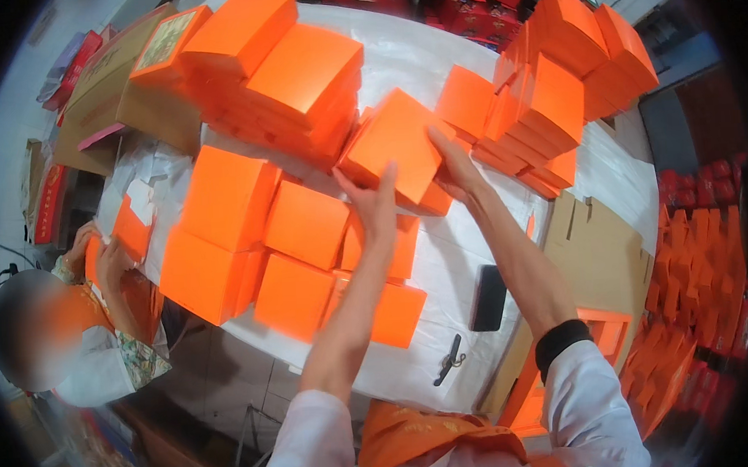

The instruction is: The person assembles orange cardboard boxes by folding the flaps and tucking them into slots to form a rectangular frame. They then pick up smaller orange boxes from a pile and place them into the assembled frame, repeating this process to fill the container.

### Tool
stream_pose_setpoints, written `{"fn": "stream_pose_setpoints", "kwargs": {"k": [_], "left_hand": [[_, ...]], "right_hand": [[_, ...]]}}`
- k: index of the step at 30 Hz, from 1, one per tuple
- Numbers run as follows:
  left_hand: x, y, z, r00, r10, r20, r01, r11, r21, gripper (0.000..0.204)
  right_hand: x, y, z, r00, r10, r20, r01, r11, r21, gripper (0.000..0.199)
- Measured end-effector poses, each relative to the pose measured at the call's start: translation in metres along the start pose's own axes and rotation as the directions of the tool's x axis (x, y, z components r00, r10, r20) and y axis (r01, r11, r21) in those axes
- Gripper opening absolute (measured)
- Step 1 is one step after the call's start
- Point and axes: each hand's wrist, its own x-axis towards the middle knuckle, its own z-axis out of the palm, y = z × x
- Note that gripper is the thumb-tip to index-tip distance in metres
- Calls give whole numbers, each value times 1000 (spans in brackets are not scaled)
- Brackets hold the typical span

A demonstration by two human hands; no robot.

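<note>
An orange box (pixel 399 141) is held between my two hands, over the far middle of the white-covered table. My left hand (pixel 374 204) presses its near left side, and my right hand (pixel 457 163) grips the right side, thumb and fingers bent around the edge. Just under it another orange box (pixel 436 200) partly shows; whether the two touch is hard to tell. Left of my hands rises a tall stack of orange boxes (pixel 306 68). Lower rows of orange boxes (pixel 307 224) lie nearer, beside my left forearm.
More orange stacks (pixel 545 106) stand at the far right. A black phone (pixel 488 298) and a slim black tool (pixel 448 361) lie near the front edge. Flat cardboard (pixel 595 247) is at right. On the left, a co-worker's hands (pixel 109 256) hold orange pieces near a cardboard carton (pixel 143 102).
</note>
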Motion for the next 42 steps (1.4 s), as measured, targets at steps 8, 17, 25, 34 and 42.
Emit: {"fn": "stream_pose_setpoints", "kwargs": {"k": [8,17,25,34,42], "left_hand": [[-89,3,-16,107,784,611,-931,-137,338,71],[-246,20,23,-397,118,910,-824,-482,-297,64],[-363,15,35,708,-293,643,-24,900,436,59],[-474,-100,43,478,-733,484,629,671,393,44],[-527,-134,48,535,-769,350,794,599,104,46]], "right_hand": [[-193,15,-2,986,-166,25,144,914,379,73],[-333,60,-61,968,-190,-163,249,806,538,79],[-451,70,-138,951,-305,-47,296,859,418,76],[-610,111,-272,853,-191,-487,237,971,35,65],[-696,50,-395,763,-362,-536,131,898,-420,55]]}}
